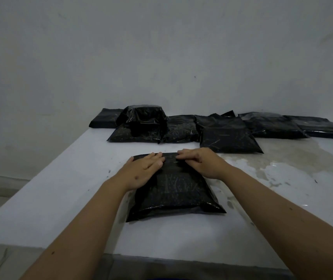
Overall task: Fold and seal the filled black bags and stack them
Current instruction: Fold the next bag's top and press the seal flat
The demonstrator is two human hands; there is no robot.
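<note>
A filled black bag (173, 193) lies flat on the white table (60, 188) in front of me. My left hand (143, 170) rests palm down on its far left part, fingers together and stretched out. My right hand (200, 162) presses its bent fingertips on the bag's far edge, where the flap is folded over. Neither hand lifts the bag. Behind it, a stack of black bags (143, 118) stands at the back left. Several more filled black bags (228, 136) lie spread along the back of the table.
A plain grey wall (161, 57) rises right behind the table. The table top at the right (295, 158) is stained and has chipped paint. The table's left edge (30, 178) drops off to the floor.
</note>
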